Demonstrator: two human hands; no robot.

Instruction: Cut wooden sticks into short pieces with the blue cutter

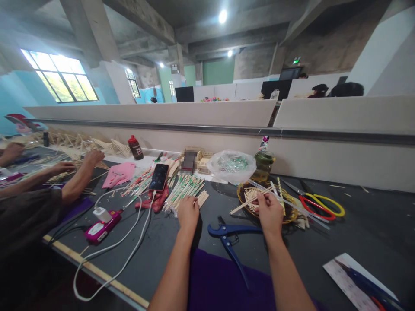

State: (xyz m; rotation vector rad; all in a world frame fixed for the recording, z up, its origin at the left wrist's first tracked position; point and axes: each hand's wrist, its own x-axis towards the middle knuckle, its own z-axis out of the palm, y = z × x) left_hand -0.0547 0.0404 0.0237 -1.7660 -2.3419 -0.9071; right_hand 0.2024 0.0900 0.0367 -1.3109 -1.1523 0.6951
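Observation:
My right hand [269, 210] is closed in a pinch on a pale wooden stick [241, 207], which slants over a yellow-rimmed basket [240, 190]. Short wooden sticks [251, 193] lie inside that basket, beneath the held one. My left hand [188, 211] has its fingers curled at the near end of a pile of paper-wrapped chopsticks [184, 186]. Whatever its fingertips may grip is hidden. Between my forearms lies a blue-handled pipe cutter [223, 231], its upper handle reaching toward my right wrist.
Scissors with red and yellow handles [320, 206] lie right of the basket. Behind stand a plastic bag [231, 164] and a green jar [263, 163]. A phone [158, 176] charges by cable from a pink power strip [103, 226]. A co-worker's hands [92, 160] work at left.

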